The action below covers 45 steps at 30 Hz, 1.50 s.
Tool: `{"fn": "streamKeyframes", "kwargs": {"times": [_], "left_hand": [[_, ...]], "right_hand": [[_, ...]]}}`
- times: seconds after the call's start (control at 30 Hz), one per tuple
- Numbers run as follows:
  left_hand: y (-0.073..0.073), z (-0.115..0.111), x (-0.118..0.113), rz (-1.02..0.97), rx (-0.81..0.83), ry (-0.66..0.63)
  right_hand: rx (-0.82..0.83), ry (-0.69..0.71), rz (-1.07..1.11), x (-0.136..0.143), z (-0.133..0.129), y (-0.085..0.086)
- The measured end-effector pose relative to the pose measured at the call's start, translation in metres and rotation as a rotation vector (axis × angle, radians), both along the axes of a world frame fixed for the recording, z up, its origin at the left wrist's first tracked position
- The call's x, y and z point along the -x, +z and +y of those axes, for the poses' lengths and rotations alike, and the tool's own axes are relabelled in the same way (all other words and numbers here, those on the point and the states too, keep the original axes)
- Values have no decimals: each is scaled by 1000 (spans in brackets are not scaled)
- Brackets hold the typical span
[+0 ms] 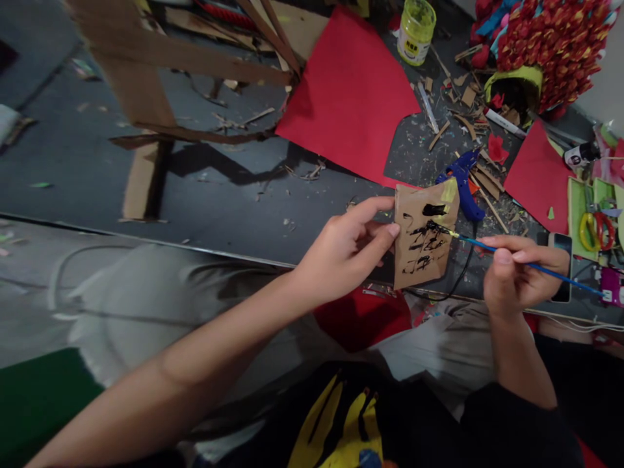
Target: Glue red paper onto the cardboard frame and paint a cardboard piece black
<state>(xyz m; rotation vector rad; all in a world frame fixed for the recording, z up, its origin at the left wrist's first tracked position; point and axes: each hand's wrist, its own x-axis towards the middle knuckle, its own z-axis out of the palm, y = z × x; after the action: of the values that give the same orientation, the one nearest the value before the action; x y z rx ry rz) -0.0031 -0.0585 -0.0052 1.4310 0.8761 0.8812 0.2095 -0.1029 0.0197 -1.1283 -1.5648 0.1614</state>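
Note:
My left hand (353,247) pinches the left edge of a small piece of brown cardboard (414,260), holding it up at the table's front edge. Black brush marks and a pale yellow streak cover parts of the cardboard. Between the fingers and thumb of my right hand (521,270) is a thin blue paintbrush (550,272). Its dark tip touches the upper middle of the cardboard, on the black marks. Just behind the cardboard lies a blue glue gun (465,179).
Red sheets (351,97) lie behind, near a yellow jar (416,32) and a marker (504,122). Cardboard strips (209,62) form a structure at the left. Scissors (597,231), a phone (560,266) and a red decorated object (550,52) are at the right. Scraps litter the dark table (234,214).

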Motion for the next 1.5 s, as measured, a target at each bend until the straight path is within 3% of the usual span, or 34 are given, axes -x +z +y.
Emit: {"fn": "streamKeyframes", "kwargs": {"times": [0.5,0.9,1.3,1.5], "left_hand": [[1,0,-2,38,3,2],[1,1,-1,34,5,1],[3,2,1,59,36,32],[7,3,-1,33,98,55]], "right_hand": [[-16,104,-17,2,0,-3],[-53,41,-23,2,2,2],[-101,-111,-45,-6,3,6],[-145,-58,-31,-3,0,4]]}}
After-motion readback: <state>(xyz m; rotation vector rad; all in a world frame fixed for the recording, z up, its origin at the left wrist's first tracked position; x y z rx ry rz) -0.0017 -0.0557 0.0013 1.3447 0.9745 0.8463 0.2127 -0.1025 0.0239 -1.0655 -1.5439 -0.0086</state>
